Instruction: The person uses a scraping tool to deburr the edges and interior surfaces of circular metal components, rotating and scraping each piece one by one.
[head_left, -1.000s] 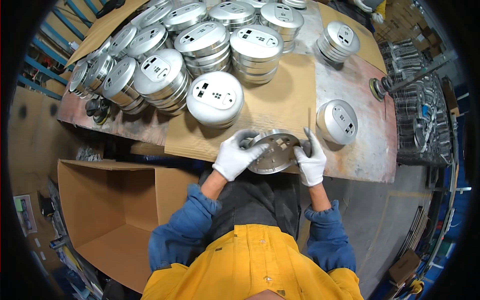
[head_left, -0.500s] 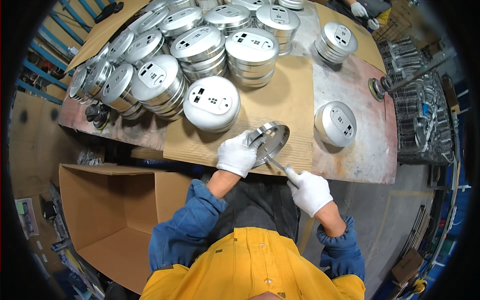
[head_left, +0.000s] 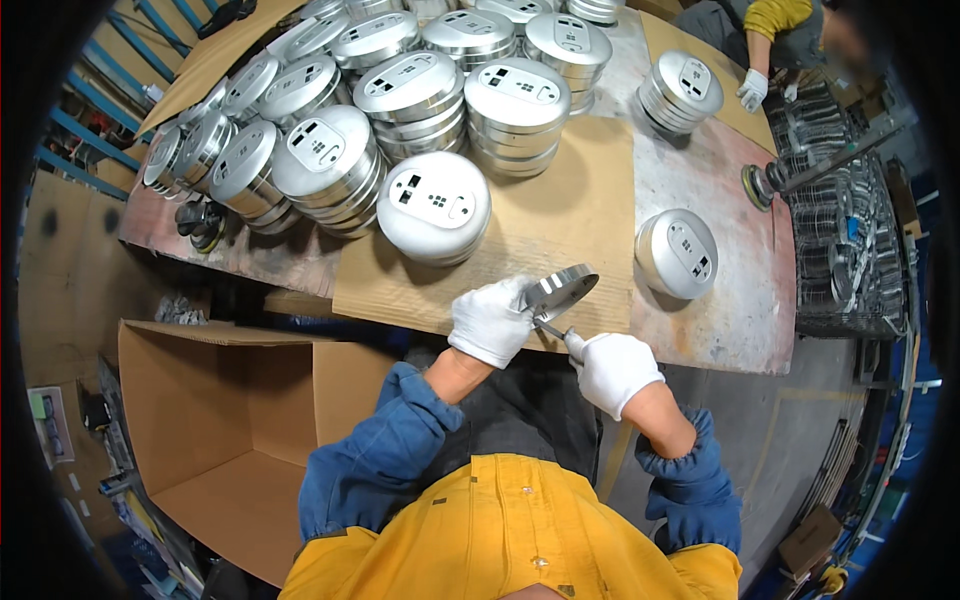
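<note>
My left hand [head_left: 492, 322], in a white glove, grips a shallow round metal cover [head_left: 565, 290] by its rim. The cover is tilted up over the near edge of the cardboard, its hollow side turned toward the right. My gloved right hand [head_left: 615, 372] is closed round the handle of a slim metal hand tool [head_left: 552, 329], whose exact kind I cannot make out. The tool's thin shaft reaches the cover's lower edge beside my left fingers; its tip is hidden. Behind my left hand a silver domed cover [head_left: 434, 208] with small cutouts sits on the cardboard sheet [head_left: 570, 230].
Stacks of silver covers [head_left: 415, 90] crowd the table's far left. One cover [head_left: 677, 254] and a short stack [head_left: 681, 92] stand at the right. An open cardboard box [head_left: 225, 420] is at lower left. Metal parts fill a wire basket [head_left: 840, 210], with a co-worker's gloved hand [head_left: 753, 90] nearby.
My left hand has tipped the cover more edge-on and moved slightly right. The tool has shifted with it, closer to the left fingers. The co-worker has leaned further into view.
</note>
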